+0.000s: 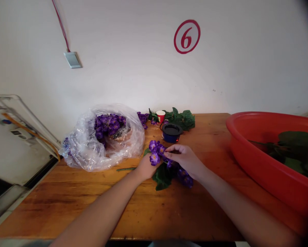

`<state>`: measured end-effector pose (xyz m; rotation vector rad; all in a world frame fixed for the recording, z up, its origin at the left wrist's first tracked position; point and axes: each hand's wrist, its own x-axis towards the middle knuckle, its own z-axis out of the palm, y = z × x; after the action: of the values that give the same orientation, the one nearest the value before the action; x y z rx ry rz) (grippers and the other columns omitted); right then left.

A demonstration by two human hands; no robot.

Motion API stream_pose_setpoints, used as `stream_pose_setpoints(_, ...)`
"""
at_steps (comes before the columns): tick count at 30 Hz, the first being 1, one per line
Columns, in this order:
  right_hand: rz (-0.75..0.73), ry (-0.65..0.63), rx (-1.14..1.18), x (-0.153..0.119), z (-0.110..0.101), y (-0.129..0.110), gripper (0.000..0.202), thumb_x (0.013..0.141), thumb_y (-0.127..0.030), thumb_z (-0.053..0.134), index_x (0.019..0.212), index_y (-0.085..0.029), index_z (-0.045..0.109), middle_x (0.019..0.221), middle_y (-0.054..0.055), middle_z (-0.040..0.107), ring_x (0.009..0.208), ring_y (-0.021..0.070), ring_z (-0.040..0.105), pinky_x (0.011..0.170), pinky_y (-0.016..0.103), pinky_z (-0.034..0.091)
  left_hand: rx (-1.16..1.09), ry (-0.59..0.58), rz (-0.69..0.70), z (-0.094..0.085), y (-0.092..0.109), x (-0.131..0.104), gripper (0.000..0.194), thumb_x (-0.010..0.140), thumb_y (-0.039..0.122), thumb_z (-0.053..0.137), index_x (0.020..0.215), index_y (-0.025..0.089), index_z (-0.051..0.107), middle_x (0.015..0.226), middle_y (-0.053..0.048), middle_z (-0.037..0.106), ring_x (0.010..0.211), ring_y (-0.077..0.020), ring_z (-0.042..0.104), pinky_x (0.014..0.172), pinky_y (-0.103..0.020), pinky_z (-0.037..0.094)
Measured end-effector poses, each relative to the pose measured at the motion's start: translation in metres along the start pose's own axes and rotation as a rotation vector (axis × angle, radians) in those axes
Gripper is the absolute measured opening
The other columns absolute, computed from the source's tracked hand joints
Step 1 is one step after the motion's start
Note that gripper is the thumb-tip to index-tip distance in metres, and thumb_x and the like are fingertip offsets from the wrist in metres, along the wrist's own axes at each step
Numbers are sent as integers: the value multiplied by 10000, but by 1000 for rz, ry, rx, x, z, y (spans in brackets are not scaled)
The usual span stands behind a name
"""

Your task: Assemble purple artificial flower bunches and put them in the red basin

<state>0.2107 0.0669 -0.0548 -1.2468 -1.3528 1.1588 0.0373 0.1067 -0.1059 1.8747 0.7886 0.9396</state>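
My left hand point(146, 166) is closed around an artificial flower spray; its fingers are mostly hidden behind the blooms and leaves. A green stem point(125, 169) sticks out to the left of that hand. Purple flowers with pale yellow centres point(155, 158) stand above the hand, and dark green leaves point(162, 178) hang below. My right hand point(187, 158) pinches at a purple flower of the spray with thumb and index finger. More purple blooms point(184, 176) show beneath the right hand. Just beyond the hands sits a small blue pot with a black pan point(172, 131) and a lit red lamp.
A clear plastic bag point(89, 159) of purple flowers lies at the left. Behind the pot are a red paper cup point(160, 116) and green leaves point(182, 120). A large red basin point(251, 164) holding leaves takes up the right side of the wooden table point(92, 192).
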Motion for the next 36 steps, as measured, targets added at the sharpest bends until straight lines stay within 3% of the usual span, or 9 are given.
stream_pose_setpoints(5,28,-91,269,-5,-2,-12,268,662,-394,800,801,-173,735,828,22,699,748,140,615,760,308,513,45,19,32,-2,2,1,313,909,415,513,946,147,671,973,-81,699,945,-224,611,955,-392,466)
stream_pose_setpoints(10,8,-133,369,-3,-7,-10,275,661,-277,798,915,-194,731,942,33,709,906,168,647,965,369,468,-19,7,22,-5,6,0,257,870,401,545,909,205,706,1003,-74,710,1038,-248,601,1015,-387,422)
stream_pose_setpoints(15,-238,-225,136,1,-16,-3,429,702,-189,745,1110,-259,636,1146,33,634,1105,184,590,1033,384,437,-117,14,20,-6,3,4,329,888,370,468,767,148,678,802,-49,694,817,-213,603,886,-384,469)
stream_pose_setpoints(18,-382,-227,-71,0,-16,-2,528,732,-192,726,1229,-284,573,1278,53,546,1164,192,547,989,359,475,-147,12,52,-8,3,5,309,861,351,502,686,142,648,737,-39,666,788,-199,574,877,-364,447)
stream_pose_setpoints(21,-339,-219,-209,-1,-13,-2,393,765,-251,718,1147,-249,627,1095,55,632,956,184,625,820,328,532,-192,-9,50,-8,5,6,312,860,369,505,699,146,653,749,-38,665,795,-197,565,854,-348,444)
stream_pose_setpoints(24,-284,-199,-288,-1,-10,-2,219,785,-299,711,986,-216,687,867,27,669,781,167,622,709,302,504,-251,-16,46,-7,5,5,312,859,385,506,722,147,654,761,-35,667,778,-190,559,808,-330,446)
stream_pose_setpoints(29,-448,-105,-358,-1,-7,-1,140,822,-326,680,758,-202,666,782,15,616,718,150,577,658,286,459,-196,-38,68,-6,1,3,302,874,320,501,665,139,622,742,-26,649,721,-164,535,757,-303,441)
stream_pose_setpoints(33,-649,-44,-460,-4,-3,1,142,797,-329,714,794,-210,636,1023,59,571,976,200,580,866,349,477,-151,-45,130,-4,3,2,269,901,295,477,849,142,692,898,-60,696,873,-209,585,877,-346,454)
stream_pose_setpoints(36,-690,7,-535,-6,-2,0,225,781,-340,729,937,-229,612,1235,98,482,1244,261,454,1052,431,389,-122,-36,188,-3,6,1,261,904,288,501,1052,167,679,1090,-82,682,1046,-243,578,1012,-389,406)
